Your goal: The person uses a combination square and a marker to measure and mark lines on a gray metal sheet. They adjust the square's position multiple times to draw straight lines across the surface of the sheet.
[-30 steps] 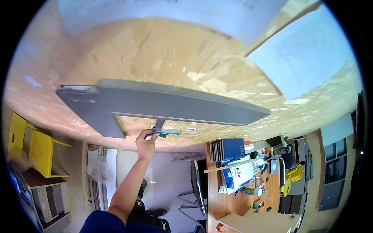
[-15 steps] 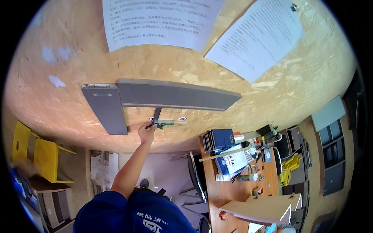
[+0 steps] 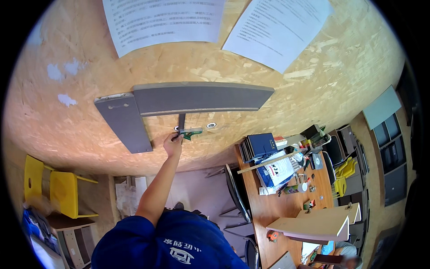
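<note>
Fingers of your left hand (image 3: 172, 145) grasp a green combination square (image 3: 191, 134) below the long grey panel (image 3: 201, 98) — best keep its dark blade (image 3: 182, 120) straight, untwisted and steady. Your right hand is out of view.

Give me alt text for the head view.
A person's left hand holds an L-shaped green-and-grey tool under a long grey panel against a strand-board wall. A cluttered wooden table stands right, yellow chairs left.
</note>
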Available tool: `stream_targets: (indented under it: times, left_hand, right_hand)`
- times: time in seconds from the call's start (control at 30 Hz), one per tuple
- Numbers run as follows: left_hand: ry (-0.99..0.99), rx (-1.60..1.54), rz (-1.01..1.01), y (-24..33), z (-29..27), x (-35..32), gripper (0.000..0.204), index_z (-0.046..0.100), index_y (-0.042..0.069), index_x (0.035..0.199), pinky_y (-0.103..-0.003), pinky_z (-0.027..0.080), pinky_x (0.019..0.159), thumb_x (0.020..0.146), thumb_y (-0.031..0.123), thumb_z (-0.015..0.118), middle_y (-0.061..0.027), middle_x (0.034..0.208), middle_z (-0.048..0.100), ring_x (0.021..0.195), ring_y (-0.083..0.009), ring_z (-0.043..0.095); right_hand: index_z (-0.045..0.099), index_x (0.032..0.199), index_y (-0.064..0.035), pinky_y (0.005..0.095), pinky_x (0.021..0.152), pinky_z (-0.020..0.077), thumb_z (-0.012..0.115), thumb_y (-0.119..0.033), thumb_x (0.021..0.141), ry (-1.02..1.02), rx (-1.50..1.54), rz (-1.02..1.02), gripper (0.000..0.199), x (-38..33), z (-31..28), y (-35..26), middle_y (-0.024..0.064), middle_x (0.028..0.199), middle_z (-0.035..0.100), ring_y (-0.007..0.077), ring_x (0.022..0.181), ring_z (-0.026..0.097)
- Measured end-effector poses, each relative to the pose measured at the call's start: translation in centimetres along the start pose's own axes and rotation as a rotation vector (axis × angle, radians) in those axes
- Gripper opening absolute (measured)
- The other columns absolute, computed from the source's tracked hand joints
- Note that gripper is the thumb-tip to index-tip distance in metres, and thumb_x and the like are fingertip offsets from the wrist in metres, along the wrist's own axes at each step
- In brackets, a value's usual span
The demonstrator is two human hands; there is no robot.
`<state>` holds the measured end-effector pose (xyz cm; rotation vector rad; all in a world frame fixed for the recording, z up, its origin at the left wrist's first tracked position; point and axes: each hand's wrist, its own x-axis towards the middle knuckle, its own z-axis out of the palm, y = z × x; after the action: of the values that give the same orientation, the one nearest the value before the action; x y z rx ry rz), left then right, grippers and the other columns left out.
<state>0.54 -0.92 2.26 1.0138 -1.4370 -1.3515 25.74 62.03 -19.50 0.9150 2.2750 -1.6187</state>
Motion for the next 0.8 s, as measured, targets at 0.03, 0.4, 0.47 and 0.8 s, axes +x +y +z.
stream_targets:
  times: [0.03,0.4,0.47,0.8]
  left_hand:
    - [0.000,-0.010,0.005,0.2,0.1,-0.2,0.024,0.069,-0.005,0.093,-0.024,0.050,0.065,0.075,0.006,0.082,-0.0074,0.079,0.070,0.069,-0.0105,0.063]
    - [0.063,0.018,0.101,0.8,0.3,-0.1,0.021,0.070,-0.004,0.092,-0.025,0.050,0.063,0.076,0.006,0.080,-0.0077,0.076,0.069,0.066,-0.0109,0.062]
    - [0.039,0.014,0.044,0.0,-0.2,0.0,0.021,0.070,-0.005,0.092,-0.025,0.051,0.064,0.077,0.007,0.080,-0.0082,0.078,0.069,0.067,-0.0116,0.062]
    - [-0.014,0.039,0.044,-1.9,0.4,0.8,0.027,0.071,-0.005,0.095,-0.027,0.052,0.070,0.077,0.012,0.081,-0.0102,0.084,0.072,0.073,-0.0136,0.064]
  right_hand:
    - [0.066,0.098,0.0083,0.0298,0.046,0.0439,0.051,-0.014,0.095,0.002,0.003,-0.015,0.027,0.2,-0.4,0.4,0.0163,0.067,0.067,0.0161,0.051,0.058]
    - [0.058,0.110,0.0074,0.0340,0.046,0.0486,0.046,-0.016,0.098,0.009,0.161,0.159,0.029,-3.8,-2.5,-7.1,0.0211,0.072,0.068,0.0245,0.053,0.063]
    - [0.056,0.112,0.0066,0.0355,0.047,0.0499,0.046,-0.018,0.098,0.035,0.023,0.121,0.030,-4.8,-3.0,-7.5,0.0235,0.075,0.068,0.0263,0.053,0.063]
    - [0.056,0.111,0.0040,0.0374,0.045,0.0483,0.047,-0.018,0.097,0.044,0.107,0.207,0.027,-7.6,-2.7,-4.3,0.0237,0.074,0.066,0.0269,0.051,0.060]
